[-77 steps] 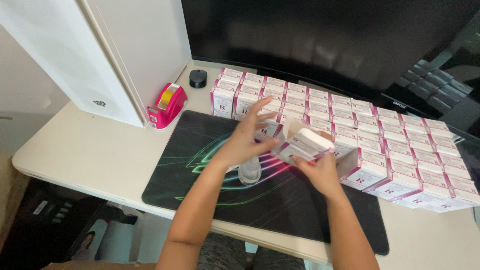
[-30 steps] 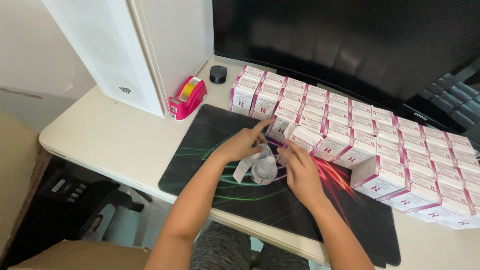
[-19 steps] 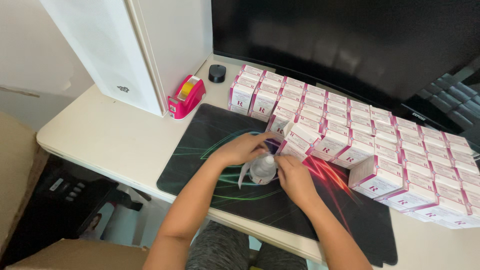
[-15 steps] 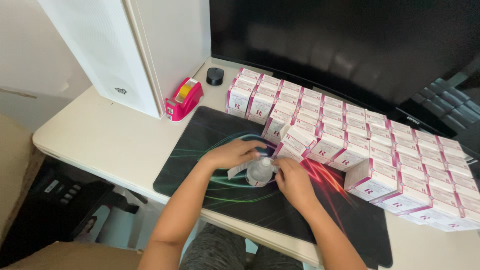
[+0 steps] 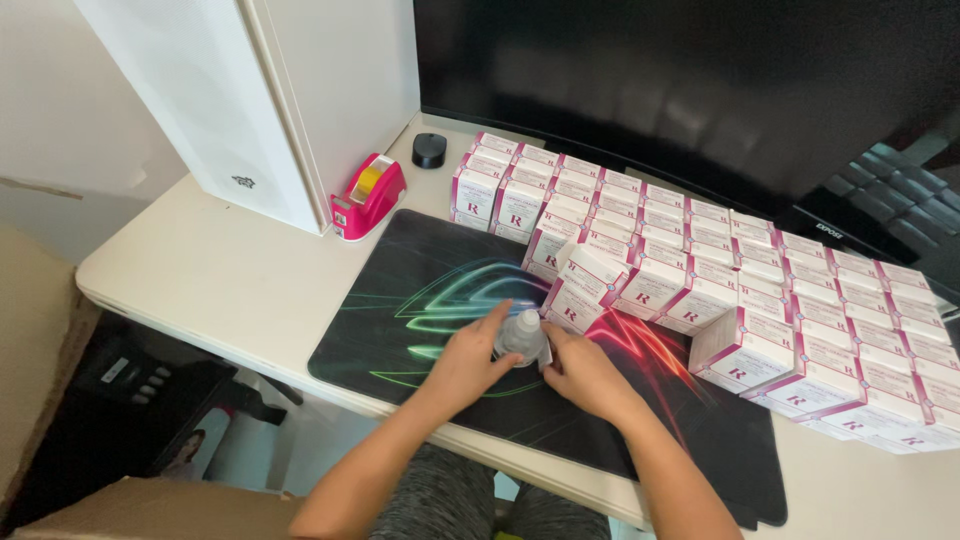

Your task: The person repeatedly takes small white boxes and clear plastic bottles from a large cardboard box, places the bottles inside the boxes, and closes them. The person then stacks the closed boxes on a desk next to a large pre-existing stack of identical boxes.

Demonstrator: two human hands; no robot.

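Observation:
My left hand and my right hand both hold a small clear bottle over the black desk mat. The bottle sits between my fingers, just in front of a white and pink carton that leans out of the rows of like boxes. A folded bit of white paper seems pressed against the bottle; I cannot tell which hand holds it.
A pink tape dispenser and a small black round object stand at the mat's far left. A white tower case rises on the left, a dark monitor behind the boxes. The desk edge lies near left.
Earlier my hands were at the rows with a carton. They have since drawn back toward me onto the mat and closed around the small bottle.

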